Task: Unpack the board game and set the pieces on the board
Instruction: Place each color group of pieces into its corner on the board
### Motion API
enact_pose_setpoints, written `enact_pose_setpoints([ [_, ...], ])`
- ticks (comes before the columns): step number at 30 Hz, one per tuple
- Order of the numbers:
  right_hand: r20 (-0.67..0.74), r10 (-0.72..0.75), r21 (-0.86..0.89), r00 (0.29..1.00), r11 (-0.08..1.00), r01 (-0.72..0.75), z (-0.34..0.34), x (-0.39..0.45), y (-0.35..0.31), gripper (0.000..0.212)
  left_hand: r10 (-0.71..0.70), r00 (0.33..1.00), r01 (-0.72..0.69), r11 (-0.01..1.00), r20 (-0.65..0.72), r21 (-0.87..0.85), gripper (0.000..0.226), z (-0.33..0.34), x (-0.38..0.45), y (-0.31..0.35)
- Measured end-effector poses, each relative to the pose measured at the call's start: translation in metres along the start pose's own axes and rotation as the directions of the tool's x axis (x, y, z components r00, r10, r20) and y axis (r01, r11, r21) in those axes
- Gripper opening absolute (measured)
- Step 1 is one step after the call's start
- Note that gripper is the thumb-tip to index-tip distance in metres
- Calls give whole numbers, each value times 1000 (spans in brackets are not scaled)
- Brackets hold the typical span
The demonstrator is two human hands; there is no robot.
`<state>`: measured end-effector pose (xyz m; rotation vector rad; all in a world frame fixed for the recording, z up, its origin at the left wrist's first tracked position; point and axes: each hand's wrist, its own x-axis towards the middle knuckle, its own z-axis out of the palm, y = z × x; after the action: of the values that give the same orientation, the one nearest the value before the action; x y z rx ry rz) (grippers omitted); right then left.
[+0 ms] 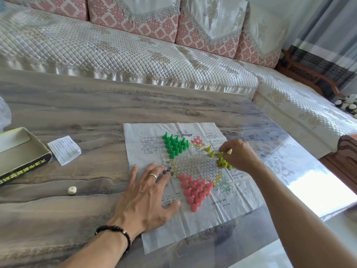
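Paper board (pixel 193 215) flat on my table, pieces partly set.
Green pawns (pixel 175 145) and pink pawns (pixel 195 191) stand in triangles; yellow-green pawns (pixel 222 160) lie heaped at its right point.

A marbled table (pixel 77 105) carries the paper game board (pixel 193 215), right of a die (pixel 72 190), leaflet (pixel 64 149) and open box (pixel 21 151).

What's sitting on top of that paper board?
Green pawns, pink pawns and yellow pawns on the board; the left hand presses it. The right hand hides some yellow ones.

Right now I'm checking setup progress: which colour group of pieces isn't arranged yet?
The yellow-green pieces, heaped beside the right hand; the green pieces and pink pieces stand in triangles.
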<state>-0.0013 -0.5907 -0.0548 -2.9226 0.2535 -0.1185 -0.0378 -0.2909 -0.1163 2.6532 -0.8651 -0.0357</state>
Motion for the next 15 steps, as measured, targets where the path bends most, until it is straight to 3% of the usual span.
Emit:
enact_pose_setpoints([
  [3, 81, -24, -110, 996, 993, 33, 7, -7, 2, 18, 1, 1000, -1, 1000, 1, 11, 83, 0, 0, 0],
  [6, 49, -50, -196, 998, 979, 59, 13, -13, -1, 20, 0, 1000, 0, 1000, -3, 3, 82, 0, 0, 0],
  [12, 20, -115, -194, 993, 974, 117, 14, -17, 1, 11, -1, 1000, 1, 1000, -3, -5, 81, -1, -1, 0],
  [15, -98, -103, -108, 990, 990, 92, 11, -18, 2, 9, 1, 1000, -1, 1000, -2, 1, 82, 0, -1, 0],
])
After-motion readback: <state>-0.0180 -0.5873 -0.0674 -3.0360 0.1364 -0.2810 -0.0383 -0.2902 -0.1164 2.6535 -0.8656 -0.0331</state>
